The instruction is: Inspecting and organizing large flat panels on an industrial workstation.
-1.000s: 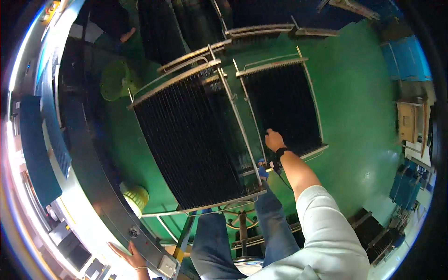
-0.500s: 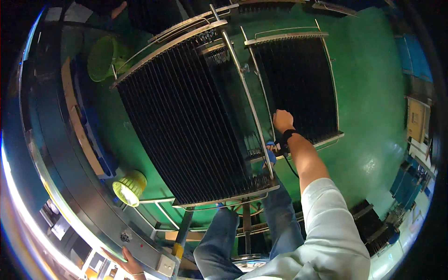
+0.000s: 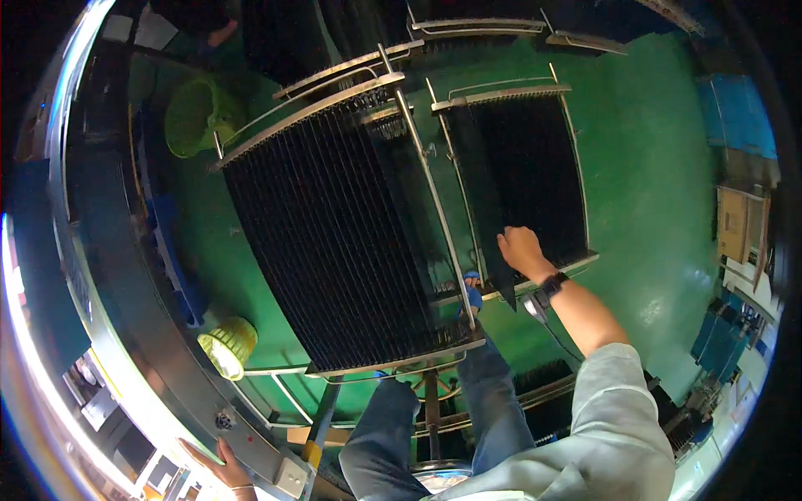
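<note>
My right hand (image 3: 524, 253) is closed at the front of the right-hand rack (image 3: 535, 159), its fingers curled on the edge of a thin dark sheet (image 3: 499, 280). The sheet's pointed lower corner hangs past the rack's bottom rail; the fingertips are partly hidden. Left of it a larger metal-framed rack (image 3: 326, 225) holds several dark sheets in close parallel rows. At the lower left my left hand (image 3: 219, 468) lies with thumb and fingers apart on the edge of a long grey machine (image 3: 180, 380) beside a bright light.
A yellow-green basket (image 3: 228, 346) stands by the machine, and a larger green basket (image 3: 194, 117) farther off. More racks (image 3: 480, 29) stand at the far side. A wooden cabinet (image 3: 739, 225) is at the right. Another person's hand (image 3: 222, 33) shows at the upper left.
My right hand has moved slightly down and right, and the dark sheet's corner now shows below it. The view has shifted a little; my left hand stays on the machine edge.
</note>
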Action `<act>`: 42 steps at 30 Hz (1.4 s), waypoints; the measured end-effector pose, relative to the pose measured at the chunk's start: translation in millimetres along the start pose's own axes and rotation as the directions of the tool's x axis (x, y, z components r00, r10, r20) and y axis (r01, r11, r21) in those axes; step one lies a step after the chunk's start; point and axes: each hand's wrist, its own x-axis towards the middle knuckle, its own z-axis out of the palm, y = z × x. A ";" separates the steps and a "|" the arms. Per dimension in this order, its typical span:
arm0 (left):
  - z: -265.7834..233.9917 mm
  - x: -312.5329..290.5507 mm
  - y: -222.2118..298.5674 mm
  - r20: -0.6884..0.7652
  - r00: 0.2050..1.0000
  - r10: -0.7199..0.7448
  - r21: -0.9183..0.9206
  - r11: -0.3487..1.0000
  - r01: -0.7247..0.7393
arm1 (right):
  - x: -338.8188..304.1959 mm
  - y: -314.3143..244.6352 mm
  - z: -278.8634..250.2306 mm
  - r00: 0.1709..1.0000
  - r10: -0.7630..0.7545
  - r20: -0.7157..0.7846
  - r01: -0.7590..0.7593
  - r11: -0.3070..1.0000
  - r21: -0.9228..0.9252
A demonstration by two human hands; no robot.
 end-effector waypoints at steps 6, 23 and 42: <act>2.5 0.0 -5.0 -0.028 0.989 0.144 0.168 0.976 -0.137 | -70.3 -28.5 -120.5 0.995 0.082 -0.050 -0.073 0.983 0.171; 58.0 10.3 -11.8 -0.058 0.991 0.120 -0.265 0.955 -0.132 | -172.2 -148.1 -248.5 0.946 0.147 -0.288 0.251 0.232 0.940; -129.7 -526.6 -108.8 -0.309 0.732 -0.607 -0.502 0.758 0.417 | -446.8 -346.0 -298.7 0.273 -0.850 -0.452 0.847 -0.011 0.532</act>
